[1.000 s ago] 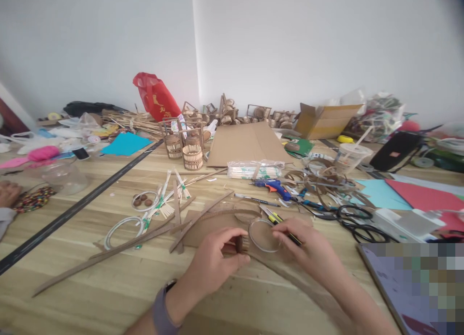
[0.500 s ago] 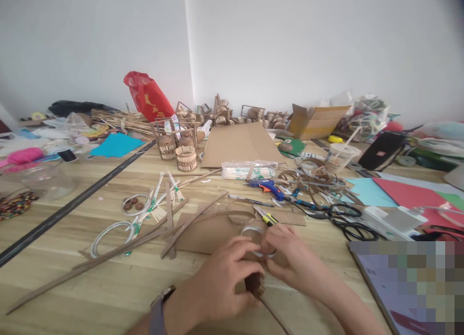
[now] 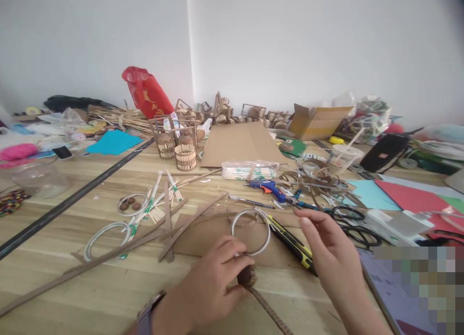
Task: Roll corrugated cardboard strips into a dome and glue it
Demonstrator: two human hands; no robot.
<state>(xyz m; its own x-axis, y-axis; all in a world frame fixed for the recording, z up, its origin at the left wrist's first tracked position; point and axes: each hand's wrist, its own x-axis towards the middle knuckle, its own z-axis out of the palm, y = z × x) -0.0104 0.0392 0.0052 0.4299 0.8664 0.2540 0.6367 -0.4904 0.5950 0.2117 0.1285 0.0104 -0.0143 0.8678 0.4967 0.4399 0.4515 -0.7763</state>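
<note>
Head view: right hand (image 3: pixel 331 250) hovers apart from the white ring's rim (image 3: pixel 268 231).

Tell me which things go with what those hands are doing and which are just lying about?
Probably in use:
small brown roll, in the left hand
white ring, by the same hand
utility knife, beside the right hand

Probably just lying about:
red bag
black speaker
plastic cup

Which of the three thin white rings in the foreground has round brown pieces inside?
The thin white ring farthest back: only it surrounds round brown pieces. The rightmost ring, by the left hand, and the leftmost ring do not.
</note>
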